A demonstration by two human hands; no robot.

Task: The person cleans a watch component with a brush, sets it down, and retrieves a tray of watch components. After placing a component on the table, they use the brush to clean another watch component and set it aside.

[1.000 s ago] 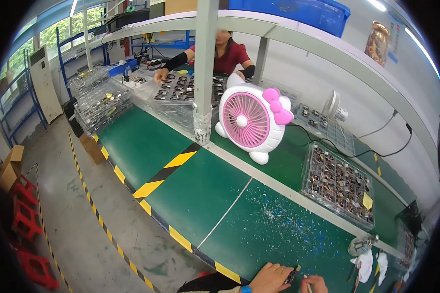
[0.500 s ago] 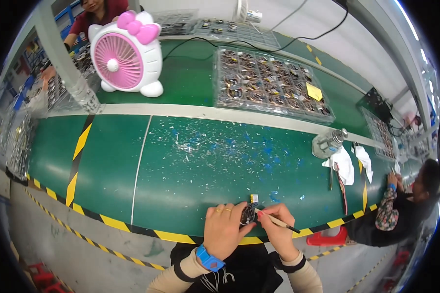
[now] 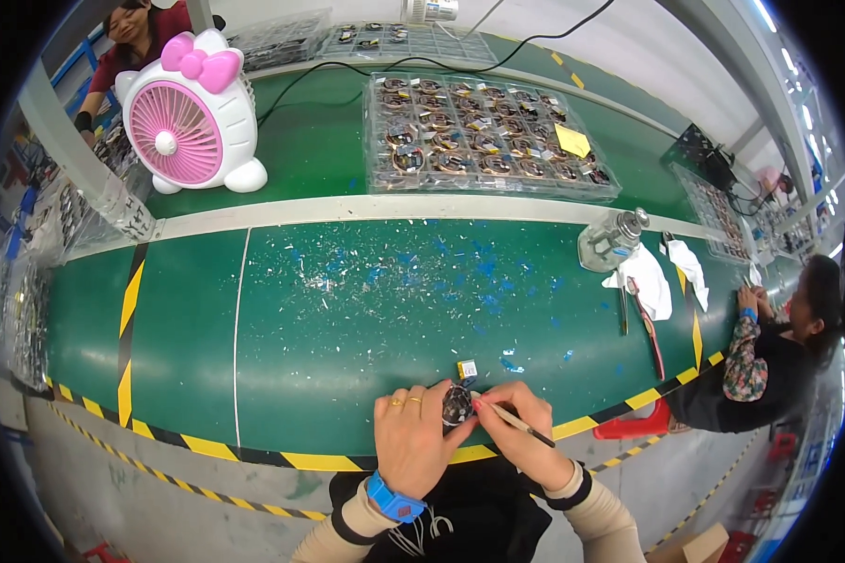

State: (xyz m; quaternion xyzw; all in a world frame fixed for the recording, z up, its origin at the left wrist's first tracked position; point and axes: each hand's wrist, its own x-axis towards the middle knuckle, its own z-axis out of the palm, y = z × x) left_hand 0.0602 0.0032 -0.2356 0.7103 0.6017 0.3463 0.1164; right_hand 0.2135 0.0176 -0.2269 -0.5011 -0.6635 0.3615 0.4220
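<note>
My left hand [image 3: 411, 439], with a blue wristband [image 3: 394, 497], is closed around a small round dark electronic part [image 3: 457, 405] at the table's near edge. In my right hand [image 3: 521, 422] is a slim stick-like tool [image 3: 521, 424], pale with a dark rear end. Its front end is at the round part's right side, mostly hidden by my fingers. Just beyond the round part lies a small yellow-and-white block [image 3: 467, 370]; whether it is joined to the part I cannot tell.
White and blue scraps [image 3: 394, 272] litter the green table [image 3: 319, 394]. Glass bottle [image 3: 610, 239], white cloth [image 3: 648, 281] and tweezers-like red tool [image 3: 646, 328] lie right. Behind stand a clear tray of coil parts [image 3: 483, 136] and a pink-white fan [image 3: 192, 117]. Co-workers sit at right [image 3: 770, 347] and far left [image 3: 145, 38].
The view has shifted, so the background sits further left and slightly higher. Both hands still hold the round part and the stick tool close together, with the part tilted slightly differently.
</note>
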